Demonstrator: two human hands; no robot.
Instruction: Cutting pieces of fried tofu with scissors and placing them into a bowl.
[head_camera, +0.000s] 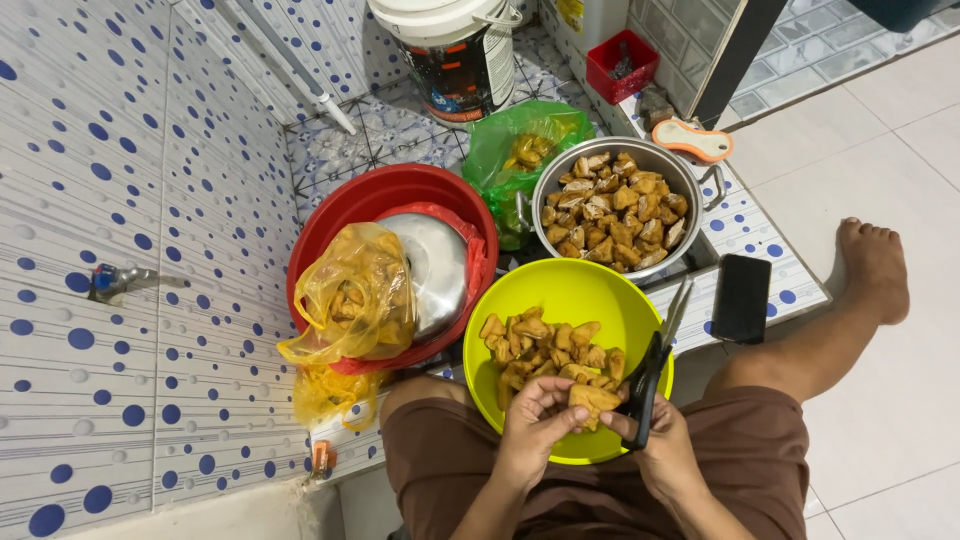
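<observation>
— Both hands sit closest, over the lap. What's in them?

— Left hand (532, 420) pinches a piece of fried tofu (592, 400) at the near rim of the yellow-green bowl (570, 290). Right hand (662, 448) is wrapped round the black handles of the scissors (655, 365), blades pointing away over the bowl's right rim.

— And the bowl?

— It rests on the person's knees, with more tofu pieces (540, 345) heaped in its near half.

— Beyond it?

— A metal pot (700, 180) full of tofu stands on the tiled ledge, touching the bowl's far rim. Left of it, a red basin (380, 190) holds a steel lid (435, 265) and a yellow bag (355, 290). A black phone (741, 298) lies at the ledge's right edge.
</observation>
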